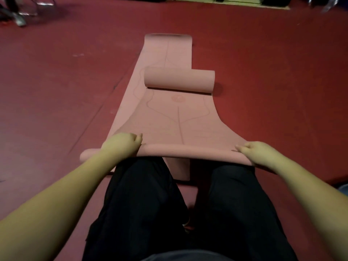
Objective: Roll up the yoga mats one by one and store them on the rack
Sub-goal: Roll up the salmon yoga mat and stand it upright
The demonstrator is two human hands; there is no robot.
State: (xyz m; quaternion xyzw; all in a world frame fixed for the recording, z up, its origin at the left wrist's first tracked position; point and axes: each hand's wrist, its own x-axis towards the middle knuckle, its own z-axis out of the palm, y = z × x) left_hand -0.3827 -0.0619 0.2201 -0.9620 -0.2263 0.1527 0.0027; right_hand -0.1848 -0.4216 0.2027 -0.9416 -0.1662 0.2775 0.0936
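The head view looks down past a person's black trousers (143,204) onto a dark red floor (56,81). A long pink rubber yoga mat (169,117) printed with faint curved lines lies on that floor, running away from the person toward the top of the picture. Its near end is wound into a thin, tight roll (180,150) that lies crosswise just in front of the knees.

The left hand (124,146) sits on the left part of this roll, fingers curled over its top and gripping it; a short stub of the roll sticks out to the left past the hand. The right hand (254,151) grips the right end of the roll the same way, fingers curled down over it, thumb pointing inward. Between the two hands the roll is bare. Just beyond the hands the flat sheet rises slightly off the floor and flares wide toward them.

Farther along, a second pink mat wound into a thick cylinder (178,81) lies across the flat mat, its right end overhanging the mat's edge. The far end of the flat mat curls up a little.

Dark metal legs (17,17) stand at the upper left corner, blurred.
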